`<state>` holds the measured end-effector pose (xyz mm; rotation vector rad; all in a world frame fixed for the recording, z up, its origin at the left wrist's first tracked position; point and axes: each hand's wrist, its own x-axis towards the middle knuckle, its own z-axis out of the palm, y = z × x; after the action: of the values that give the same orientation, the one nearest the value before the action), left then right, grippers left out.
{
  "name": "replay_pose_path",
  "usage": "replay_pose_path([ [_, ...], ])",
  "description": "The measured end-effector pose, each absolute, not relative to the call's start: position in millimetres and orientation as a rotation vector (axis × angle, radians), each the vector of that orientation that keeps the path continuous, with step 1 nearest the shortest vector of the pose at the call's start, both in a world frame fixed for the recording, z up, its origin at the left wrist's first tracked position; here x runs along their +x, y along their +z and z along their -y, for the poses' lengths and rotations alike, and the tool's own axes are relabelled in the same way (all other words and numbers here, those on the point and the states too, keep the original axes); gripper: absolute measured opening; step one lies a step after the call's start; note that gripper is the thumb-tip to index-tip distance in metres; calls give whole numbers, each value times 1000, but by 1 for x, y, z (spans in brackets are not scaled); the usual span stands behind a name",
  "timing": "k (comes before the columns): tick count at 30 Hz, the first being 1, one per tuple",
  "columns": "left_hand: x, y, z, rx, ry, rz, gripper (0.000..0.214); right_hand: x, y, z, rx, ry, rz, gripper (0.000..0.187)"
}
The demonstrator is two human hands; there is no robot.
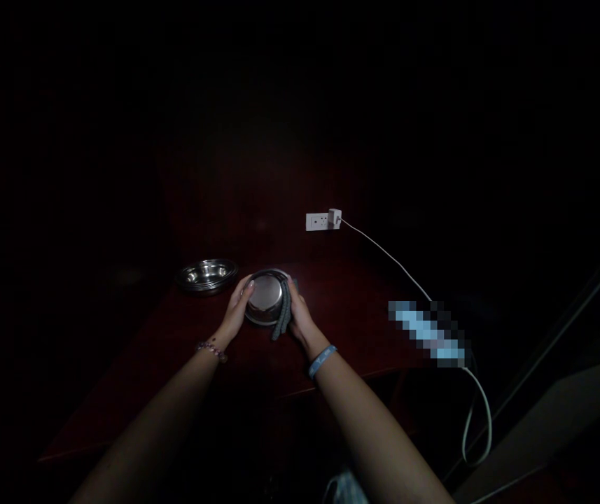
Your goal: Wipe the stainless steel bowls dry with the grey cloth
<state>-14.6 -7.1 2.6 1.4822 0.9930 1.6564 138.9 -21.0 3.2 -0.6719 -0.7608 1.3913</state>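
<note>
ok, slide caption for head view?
Left hand grips a metal bowl, right hand holds a gray cloth against it, at a dark-red table.

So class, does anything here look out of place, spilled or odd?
The pixelated patch at right looks odd: it masks whatever meets the white charger cable. No spill shows around the held metal bowl, though darkness hides much.

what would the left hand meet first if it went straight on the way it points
The stainless steel bowl, which the left hand is holding; past that, probably the dark red back wall, though depth is hard to judge.
</note>
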Motion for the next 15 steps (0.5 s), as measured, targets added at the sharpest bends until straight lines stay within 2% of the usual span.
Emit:
replay_pose_path([
  [15,-18,18,18,1547,1561,-912,68,142,7,24,-701,1424,697,46],
])
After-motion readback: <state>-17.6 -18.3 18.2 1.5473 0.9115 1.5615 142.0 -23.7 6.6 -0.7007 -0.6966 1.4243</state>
